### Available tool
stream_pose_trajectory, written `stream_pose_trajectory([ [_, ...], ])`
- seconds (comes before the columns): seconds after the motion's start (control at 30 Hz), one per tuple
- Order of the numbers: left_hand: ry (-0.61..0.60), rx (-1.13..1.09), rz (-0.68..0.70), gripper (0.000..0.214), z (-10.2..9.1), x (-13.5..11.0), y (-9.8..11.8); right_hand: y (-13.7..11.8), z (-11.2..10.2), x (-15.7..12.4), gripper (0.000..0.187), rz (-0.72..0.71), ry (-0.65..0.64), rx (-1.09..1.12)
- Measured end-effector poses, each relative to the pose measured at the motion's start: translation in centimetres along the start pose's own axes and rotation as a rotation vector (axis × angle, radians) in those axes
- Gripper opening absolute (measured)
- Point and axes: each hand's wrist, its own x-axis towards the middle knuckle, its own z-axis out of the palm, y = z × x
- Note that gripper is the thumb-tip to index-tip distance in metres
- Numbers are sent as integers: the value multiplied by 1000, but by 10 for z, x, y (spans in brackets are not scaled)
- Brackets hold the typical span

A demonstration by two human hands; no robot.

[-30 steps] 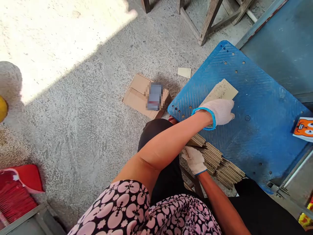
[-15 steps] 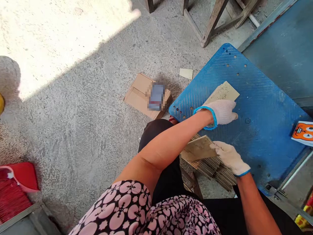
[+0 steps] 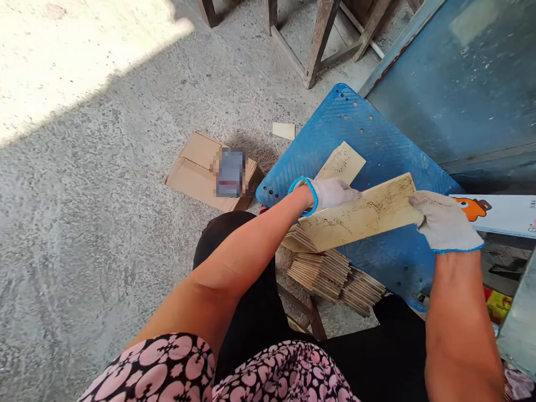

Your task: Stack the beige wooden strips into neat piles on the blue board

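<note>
My right hand [image 3: 444, 223], in a white glove, grips one end of a long beige tile [image 3: 360, 215] and holds it above the blue plastic board [image 3: 385, 151]. My left hand [image 3: 333, 192], also gloved, rests on a small pile of tiles [image 3: 341, 162] lying on the board; the lifted tile covers its fingertips. Below the board's near edge, a stack of thin tiles [image 3: 335, 276] stands on edge over a wooden stool.
A flattened cardboard box [image 3: 201, 167] and a loose tile piece [image 3: 283, 130] lie on the concrete floor to the left. Wooden frame legs [image 3: 318, 39] stand at the top. A blue metal surface [image 3: 460, 84] and an orange-printed box [image 3: 498, 212] are at the right.
My right hand pulled one tile out of the edge-standing stack and lifted it up over the blue board. My left hand stayed on the pile. The view shifted right.
</note>
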Motion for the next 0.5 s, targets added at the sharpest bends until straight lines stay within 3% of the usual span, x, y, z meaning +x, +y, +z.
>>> stream_pose_trajectory([
  [0.17,142,-151,-51,35,13,14,-4,3,3,28,20,110,6,250],
  [0.23,212,-172,-95,35,15,21,-7,7,13,39,26,123,38,384],
  [0.4,363,-246,-247,35,15,42,-16,28,69,53,48,214,242,755],
  [0.5,428,-260,-354,38,14,54,-19,44,115,46,42,240,269,783],
])
